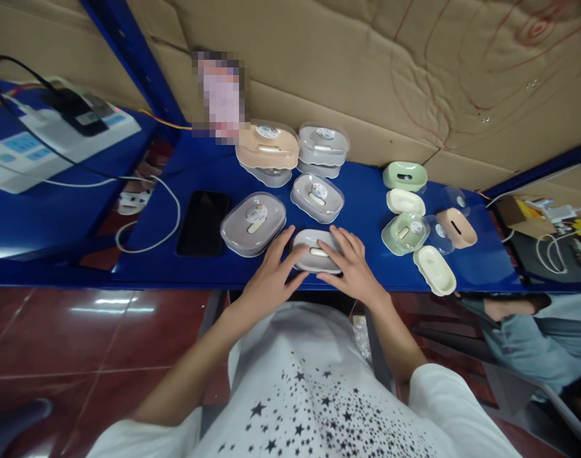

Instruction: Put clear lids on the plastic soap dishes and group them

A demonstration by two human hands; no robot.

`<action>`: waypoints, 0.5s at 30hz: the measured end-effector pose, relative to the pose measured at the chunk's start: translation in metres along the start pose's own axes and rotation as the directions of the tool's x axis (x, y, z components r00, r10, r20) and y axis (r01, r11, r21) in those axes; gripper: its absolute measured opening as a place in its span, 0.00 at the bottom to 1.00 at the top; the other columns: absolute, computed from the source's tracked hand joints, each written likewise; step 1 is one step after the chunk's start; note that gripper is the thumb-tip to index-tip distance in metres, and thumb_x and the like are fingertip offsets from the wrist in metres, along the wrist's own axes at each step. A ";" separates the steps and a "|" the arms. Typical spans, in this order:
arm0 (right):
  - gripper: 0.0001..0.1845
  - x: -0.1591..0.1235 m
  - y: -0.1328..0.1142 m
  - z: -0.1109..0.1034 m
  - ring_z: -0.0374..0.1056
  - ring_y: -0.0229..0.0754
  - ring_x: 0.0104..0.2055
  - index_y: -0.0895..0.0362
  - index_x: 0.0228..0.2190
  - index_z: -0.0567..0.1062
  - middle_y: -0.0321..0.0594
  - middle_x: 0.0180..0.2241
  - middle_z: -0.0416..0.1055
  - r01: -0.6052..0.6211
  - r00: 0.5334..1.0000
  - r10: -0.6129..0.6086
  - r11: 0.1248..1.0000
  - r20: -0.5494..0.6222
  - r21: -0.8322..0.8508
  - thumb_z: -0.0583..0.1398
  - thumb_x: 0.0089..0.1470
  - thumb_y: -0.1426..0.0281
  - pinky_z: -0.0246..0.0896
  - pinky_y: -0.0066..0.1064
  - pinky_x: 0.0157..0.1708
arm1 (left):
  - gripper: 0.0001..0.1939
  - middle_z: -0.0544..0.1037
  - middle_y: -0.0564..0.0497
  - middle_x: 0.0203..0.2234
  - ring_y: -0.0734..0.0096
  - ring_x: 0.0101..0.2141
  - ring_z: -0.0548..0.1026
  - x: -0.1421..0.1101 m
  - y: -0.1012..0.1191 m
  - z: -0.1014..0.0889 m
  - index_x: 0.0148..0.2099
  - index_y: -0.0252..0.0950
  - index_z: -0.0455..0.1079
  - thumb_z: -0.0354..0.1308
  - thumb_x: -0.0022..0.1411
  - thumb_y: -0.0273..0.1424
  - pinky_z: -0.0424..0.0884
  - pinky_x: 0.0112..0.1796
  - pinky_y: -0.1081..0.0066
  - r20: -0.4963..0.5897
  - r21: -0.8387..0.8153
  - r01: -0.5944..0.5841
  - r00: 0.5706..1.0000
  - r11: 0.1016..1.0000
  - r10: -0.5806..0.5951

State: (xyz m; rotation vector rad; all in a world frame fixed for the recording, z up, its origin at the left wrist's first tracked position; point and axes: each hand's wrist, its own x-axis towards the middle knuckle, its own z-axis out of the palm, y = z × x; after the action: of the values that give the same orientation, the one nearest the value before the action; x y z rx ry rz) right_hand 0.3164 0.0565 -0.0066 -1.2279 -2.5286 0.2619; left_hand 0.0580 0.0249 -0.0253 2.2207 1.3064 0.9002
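Note:
Both of my hands rest on a grey soap box at the front edge of the blue shelf. My left hand presses its left side with fingers spread. My right hand covers its right side, fingers pointing left. Two closed grey soap boxes, the near left box and the middle box, lie just behind. Further back stand a stacked beige box and a stacked grey box.
Green soap box parts, white trays, a beige base and clear lids lie at the right. A black phone and white cable sit left. Cardboard lines the back. Another person's legs are at the right.

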 end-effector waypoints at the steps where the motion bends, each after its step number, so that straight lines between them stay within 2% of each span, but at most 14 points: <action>1: 0.39 0.000 0.000 0.000 0.46 0.62 0.80 0.42 0.74 0.63 0.45 0.79 0.46 -0.020 1.000 0.019 1.000 -0.007 -0.024 0.62 0.68 0.48 0.47 0.65 0.75 | 0.23 0.51 0.40 0.78 0.46 0.77 0.54 0.000 0.001 0.000 0.71 0.46 0.63 0.56 0.78 0.33 0.61 0.72 0.41 -0.009 0.008 -0.002 1.000 1.000 0.002; 5: 0.30 0.007 0.008 -0.015 0.54 0.58 0.78 0.43 0.70 0.69 0.43 0.77 0.56 -0.018 1.000 0.018 1.000 0.004 -0.010 0.57 0.72 0.51 0.53 0.61 0.73 | 0.15 0.61 0.40 0.73 0.48 0.74 0.61 0.000 0.001 -0.001 0.63 0.44 0.69 0.57 0.77 0.33 0.64 0.71 0.43 -0.034 0.003 -0.027 0.999 1.000 0.027; 7: 0.26 0.013 0.028 -0.038 0.62 0.54 0.74 0.46 0.67 0.73 0.43 0.72 0.66 -0.055 0.997 0.055 0.998 -0.050 -0.004 0.52 0.75 0.56 0.57 0.57 0.71 | 0.10 0.59 0.41 0.73 0.47 0.74 0.60 0.000 0.002 -0.002 0.57 0.42 0.71 0.60 0.75 0.35 0.64 0.71 0.43 -0.035 -0.017 -0.025 0.999 1.000 0.024; 9: 0.24 0.016 0.063 -0.069 0.68 0.52 0.70 0.51 0.64 0.76 0.46 0.65 0.74 -0.184 0.972 0.174 0.982 -0.157 -0.047 0.51 0.75 0.61 0.60 0.54 0.70 | 0.08 0.56 0.42 0.75 0.45 0.75 0.58 -0.001 0.002 -0.004 0.51 0.41 0.70 0.62 0.74 0.36 0.62 0.72 0.42 -0.008 -0.038 -0.018 1.000 0.999 0.017; 12: 0.24 0.008 0.135 -0.122 0.70 0.55 0.67 0.55 0.60 0.79 0.49 0.63 0.76 -0.421 0.892 0.380 0.895 -0.243 -0.146 0.53 0.71 0.67 0.61 0.53 0.69 | 0.10 0.54 0.41 0.77 0.46 0.76 0.57 -0.002 0.001 -0.007 0.49 0.40 0.67 0.63 0.73 0.37 0.63 0.72 0.44 0.039 -0.075 -0.008 0.999 0.997 0.011; 13: 0.24 0.000 0.159 -0.137 0.71 0.54 0.66 0.54 0.60 0.79 0.49 0.62 0.77 -0.516 0.846 0.468 0.839 -0.254 -0.172 0.53 0.69 0.69 0.62 0.51 0.68 | 0.10 0.54 0.42 0.77 0.47 0.75 0.58 -0.002 0.000 -0.007 0.49 0.40 0.67 0.64 0.73 0.37 0.64 0.71 0.45 0.049 -0.086 -0.005 0.999 0.996 0.010; 15: 0.23 -0.022 0.199 -0.160 0.75 0.58 0.61 0.57 0.55 0.82 0.56 0.56 0.80 -0.650 0.755 0.597 0.736 -0.271 -0.190 0.54 0.66 0.70 0.62 0.53 0.64 | 0.11 0.55 0.42 0.77 0.49 0.75 0.60 -0.003 -0.001 -0.007 0.49 0.41 0.66 0.63 0.72 0.37 0.65 0.71 0.47 0.061 -0.101 0.002 0.998 0.995 0.004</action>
State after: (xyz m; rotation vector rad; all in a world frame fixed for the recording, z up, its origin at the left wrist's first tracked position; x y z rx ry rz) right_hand 0.5323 0.1659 0.0792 -2.0950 -1.9403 -0.0714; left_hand 0.0511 0.0232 -0.0218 2.1543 1.2056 0.8720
